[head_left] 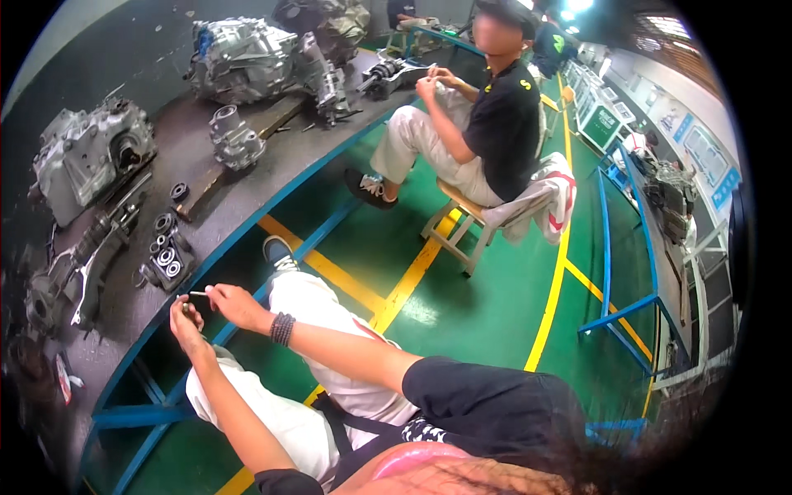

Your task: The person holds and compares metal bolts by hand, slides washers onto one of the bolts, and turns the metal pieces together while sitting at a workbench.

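Observation:
Both my hands meet just off the near edge of the workbench, above my lap. My right hand (238, 307), with a beaded bracelet (282, 328) at its wrist, pinches a thin, light-coloured rod (199, 294). Its far end points at my left hand (188, 323). The fingers of that hand are curled round something small and dark, too small to name. On the bench nearest to my hands sits a dark metal housing with shiny bearing rings (167, 257).
Gearbox casings (95, 153) and a long metal arm (97, 276) lie on the dark workbench (124, 326). A blue frame (140, 415) runs under its edge. Ahead, a co-worker (503, 132) sits on a stool (462, 223). Another blue-framed bench (635, 239) stands at the right.

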Motion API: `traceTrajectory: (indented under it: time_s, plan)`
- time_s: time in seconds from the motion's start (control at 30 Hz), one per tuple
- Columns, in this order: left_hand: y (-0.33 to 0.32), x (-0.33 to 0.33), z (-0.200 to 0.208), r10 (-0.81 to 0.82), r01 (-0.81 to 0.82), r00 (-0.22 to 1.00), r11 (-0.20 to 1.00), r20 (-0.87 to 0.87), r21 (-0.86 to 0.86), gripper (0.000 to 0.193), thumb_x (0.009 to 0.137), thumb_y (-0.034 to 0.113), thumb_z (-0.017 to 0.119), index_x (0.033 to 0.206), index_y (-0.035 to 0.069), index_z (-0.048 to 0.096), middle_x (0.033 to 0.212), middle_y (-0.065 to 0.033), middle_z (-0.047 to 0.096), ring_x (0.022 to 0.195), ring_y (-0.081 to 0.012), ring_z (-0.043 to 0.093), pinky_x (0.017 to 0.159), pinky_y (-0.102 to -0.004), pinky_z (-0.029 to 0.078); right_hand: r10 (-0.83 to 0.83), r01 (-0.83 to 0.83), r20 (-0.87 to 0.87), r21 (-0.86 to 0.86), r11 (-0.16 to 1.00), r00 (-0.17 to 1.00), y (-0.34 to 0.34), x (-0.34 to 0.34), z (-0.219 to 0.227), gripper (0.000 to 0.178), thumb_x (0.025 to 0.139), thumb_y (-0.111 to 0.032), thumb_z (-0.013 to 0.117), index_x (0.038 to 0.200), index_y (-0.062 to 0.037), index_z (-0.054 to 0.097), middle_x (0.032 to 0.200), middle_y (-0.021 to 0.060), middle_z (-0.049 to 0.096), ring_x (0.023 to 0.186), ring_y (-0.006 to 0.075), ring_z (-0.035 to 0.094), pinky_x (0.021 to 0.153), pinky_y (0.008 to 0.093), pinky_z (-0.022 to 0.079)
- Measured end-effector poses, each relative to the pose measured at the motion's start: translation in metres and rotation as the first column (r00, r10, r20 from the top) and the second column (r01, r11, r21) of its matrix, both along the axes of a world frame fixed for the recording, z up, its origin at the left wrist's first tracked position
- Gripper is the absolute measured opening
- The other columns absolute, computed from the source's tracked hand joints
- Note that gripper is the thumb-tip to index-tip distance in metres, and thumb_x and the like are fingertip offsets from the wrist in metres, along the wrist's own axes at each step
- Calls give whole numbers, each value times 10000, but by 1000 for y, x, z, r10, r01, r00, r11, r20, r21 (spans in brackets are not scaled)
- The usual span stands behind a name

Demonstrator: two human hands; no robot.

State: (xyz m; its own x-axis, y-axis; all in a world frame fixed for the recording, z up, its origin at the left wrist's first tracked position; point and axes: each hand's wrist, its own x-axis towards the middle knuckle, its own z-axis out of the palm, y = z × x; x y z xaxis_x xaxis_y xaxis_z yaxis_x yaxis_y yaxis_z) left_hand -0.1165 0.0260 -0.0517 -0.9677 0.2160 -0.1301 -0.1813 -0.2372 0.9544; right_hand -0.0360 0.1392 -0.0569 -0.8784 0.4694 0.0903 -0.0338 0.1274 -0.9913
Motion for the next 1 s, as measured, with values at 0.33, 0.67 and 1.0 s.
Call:
traceTrajectory:
  time_s: [0.33,0.67,1.0]
  plan:
    - [0,-5,-4,22,-22,1000,1000,15,-12,245,928,273,493,1006,83,626,698,34,509,538,-56,441,475,-190,319,20,-20,-28,-2,1000,999,0,4,4,447,1001,-353,424,803,-2,615,756,133,622,722,257,585,700,366,455]
    - [0,-6,-7,-42,43,999,998,17,-41,244,930,264,481,1034,91,618,723,33,512,567,-48,437,499,-190,306,44,-45,-30,-21,999,999,-2,-2,3,433,995,-342,441,822,9,626,751,130,630,709,249,588,696,363,461]
    - [-5,-7,-13,75,-71,997,990,30,-120,237,956,303,545,1102,120,580,779,46,521,606,-41,444,515,-184,315,36,-36,-79,-7,999,996,-4,1,1,410,993,-331,448,827,-5,634,735,111,626,687,219,586,676,355,463]
